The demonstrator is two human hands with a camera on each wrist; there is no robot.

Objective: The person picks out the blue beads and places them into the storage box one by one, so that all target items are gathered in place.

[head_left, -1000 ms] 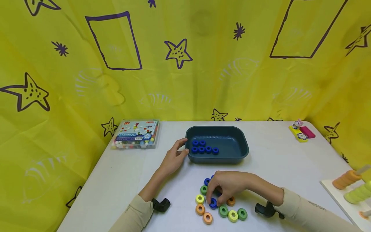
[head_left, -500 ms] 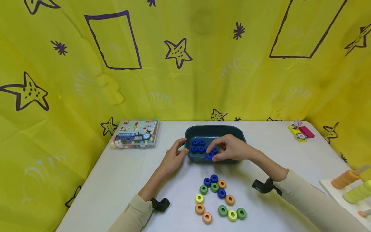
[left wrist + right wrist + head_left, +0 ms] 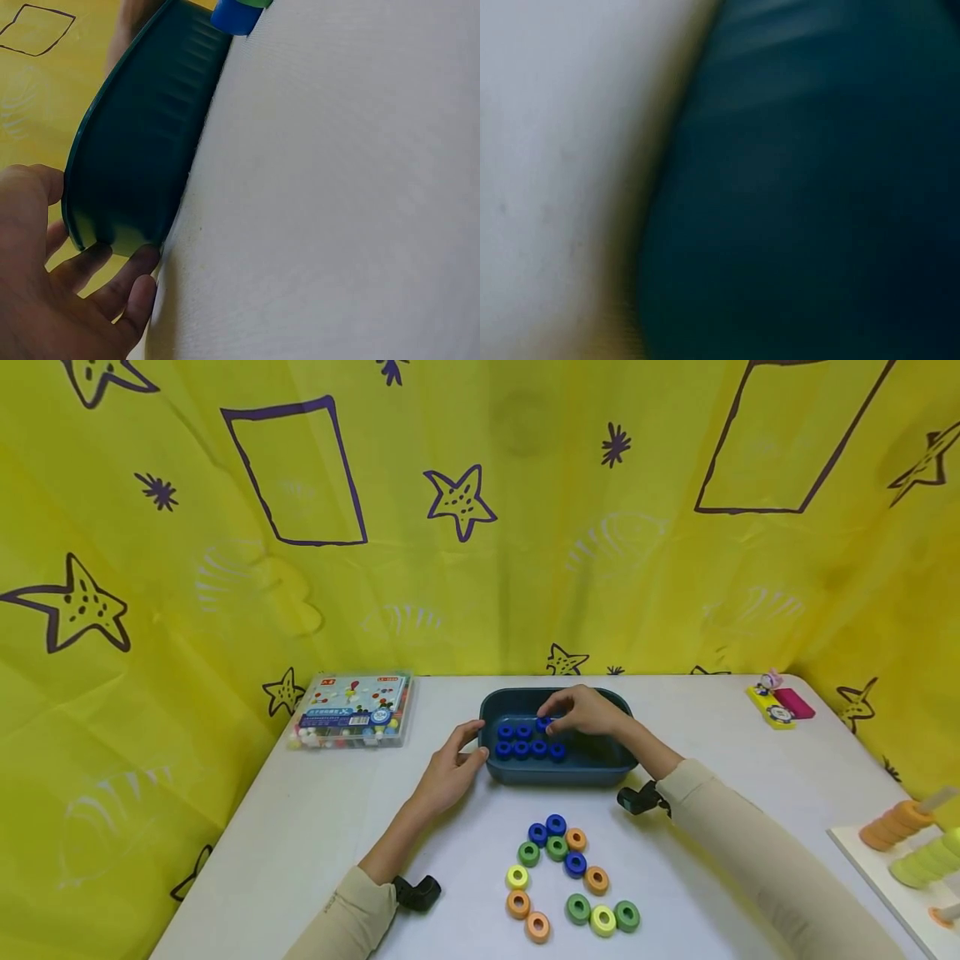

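In the head view, my left hand (image 3: 446, 774) holds the left end of a dark teal tray (image 3: 600, 774), thumb and fingers against its rim and end wall. The left wrist view shows this hand (image 3: 71, 277) with curled fingers at the tray's end (image 3: 142, 127). Above the tray's inside, my right hand (image 3: 592, 713) pinches a blue ring (image 3: 543, 725) between thumb and finger. Several blue rings (image 3: 521, 750) lie in two rows on the tray's left side. Only the blurred tray wall (image 3: 780, 187) and table fill the right wrist view; the right hand is hidden there.
Green, yellow, orange and blue rings lie in front of the tray, among them a yellow ring (image 3: 603, 921) and an orange ring (image 3: 537, 927). A clear box of beads (image 3: 348, 710) stands at back left. At right are a ring stacker (image 3: 892, 868) and a small yellow toy (image 3: 772, 708).
My right hand has carried a blue ring from the rings on the table up into the tray, then farther back to the rear row. The left hand has stayed on the tray.
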